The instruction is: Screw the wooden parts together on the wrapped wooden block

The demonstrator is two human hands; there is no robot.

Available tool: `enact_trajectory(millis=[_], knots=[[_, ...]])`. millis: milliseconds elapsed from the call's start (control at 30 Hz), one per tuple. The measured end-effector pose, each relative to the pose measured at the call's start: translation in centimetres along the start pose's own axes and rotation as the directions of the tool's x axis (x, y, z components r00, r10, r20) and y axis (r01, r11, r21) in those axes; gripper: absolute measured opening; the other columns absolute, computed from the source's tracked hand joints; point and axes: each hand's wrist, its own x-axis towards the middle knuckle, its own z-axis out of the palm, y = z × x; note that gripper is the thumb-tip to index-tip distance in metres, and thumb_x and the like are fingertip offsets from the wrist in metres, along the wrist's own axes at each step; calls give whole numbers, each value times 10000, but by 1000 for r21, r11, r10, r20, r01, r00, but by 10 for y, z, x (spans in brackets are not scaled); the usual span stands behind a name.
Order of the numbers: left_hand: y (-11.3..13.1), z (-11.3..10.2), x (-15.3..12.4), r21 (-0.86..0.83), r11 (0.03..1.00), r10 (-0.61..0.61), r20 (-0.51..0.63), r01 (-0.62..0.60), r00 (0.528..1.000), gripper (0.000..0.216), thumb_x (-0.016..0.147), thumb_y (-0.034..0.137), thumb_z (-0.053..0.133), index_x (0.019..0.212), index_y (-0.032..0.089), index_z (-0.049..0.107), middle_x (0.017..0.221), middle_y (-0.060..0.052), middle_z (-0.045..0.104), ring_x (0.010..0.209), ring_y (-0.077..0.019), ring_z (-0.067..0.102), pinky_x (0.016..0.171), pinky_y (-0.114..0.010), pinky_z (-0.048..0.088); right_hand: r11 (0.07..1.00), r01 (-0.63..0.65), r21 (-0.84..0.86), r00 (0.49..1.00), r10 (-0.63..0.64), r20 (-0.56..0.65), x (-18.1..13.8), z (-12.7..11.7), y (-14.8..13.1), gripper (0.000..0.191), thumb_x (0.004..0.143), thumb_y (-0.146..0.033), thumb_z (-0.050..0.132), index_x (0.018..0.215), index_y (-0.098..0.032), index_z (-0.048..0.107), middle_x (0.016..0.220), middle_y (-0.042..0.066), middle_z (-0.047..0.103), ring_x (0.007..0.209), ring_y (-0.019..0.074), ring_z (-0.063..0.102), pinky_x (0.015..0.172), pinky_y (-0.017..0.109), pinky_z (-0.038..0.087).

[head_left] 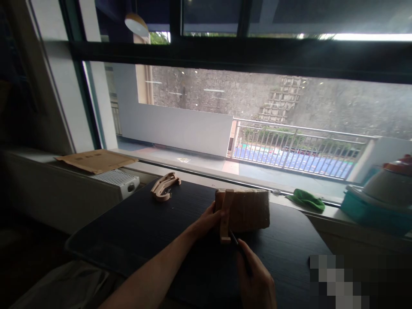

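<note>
My left hand (208, 219) is closed around a light wooden strip (226, 223) with a small crosspiece at its lower end. It presses the strip against the face of a brown box-like block (249, 210) on the dark table. My right hand (257, 279) grips a thin dark pen-like tool (241, 251), whose tip meets the strip's lower part or lies just beside it. Whether the tool is a blade or a pen is not clear. Farther back on the left lie curved wooden pieces (162, 189), close together.
The black table (128, 240) stands against a window sill. A flat brown cardboard envelope (98, 161) lies on a white vented unit (128, 183) at left. On the right of the sill are a green cloth (307, 201) and a teal container (370, 210).
</note>
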Motion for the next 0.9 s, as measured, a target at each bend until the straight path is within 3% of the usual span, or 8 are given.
enact_trajectory(millis=[233,400,533,633,900], knots=[[2,3,0,-34,999,-3,-2,3,1000,533,672,338,724,1132,145,539,1086,-106,622,1021,-280,569,843,-357,458,994,17,-105,998,-10,65,10,-1,-15,380,866,-380,405,1111,-221,648,1052,38,684,944,210,646,768,246,511],[-2,4,-1,-41,999,6,-18,-7,1000,550,666,330,728,1137,143,515,1066,-101,626,1019,-274,569,848,-362,456,963,98,-251,993,-79,84,12,-3,-18,365,887,-338,383,1134,-226,628,1050,33,685,914,190,654,707,221,509],[0,6,-2,4,999,51,-27,-51,998,607,622,301,760,1143,141,493,1056,-97,626,1010,-277,571,853,-373,454,850,243,-468,968,-183,171,12,-8,-18,353,905,-286,363,1152,-232,609,877,40,702,731,166,670,539,214,462],[3,11,-3,58,994,95,-54,-91,994,614,590,284,780,1118,146,498,1034,-80,629,1007,-277,571,853,-367,457,744,349,-569,936,-249,249,12,-12,-18,352,908,-231,345,1148,-227,602,743,30,674,646,150,648,505,216,424],[-3,29,-7,73,989,136,-125,-128,983,749,520,213,816,1175,199,453,1066,-69,632,1025,-276,567,851,-362,477,659,442,-608,896,-292,334,17,-20,-13,351,854,-146,403,1137,-254,580,662,1,634,571,140,608,457,219,382]])
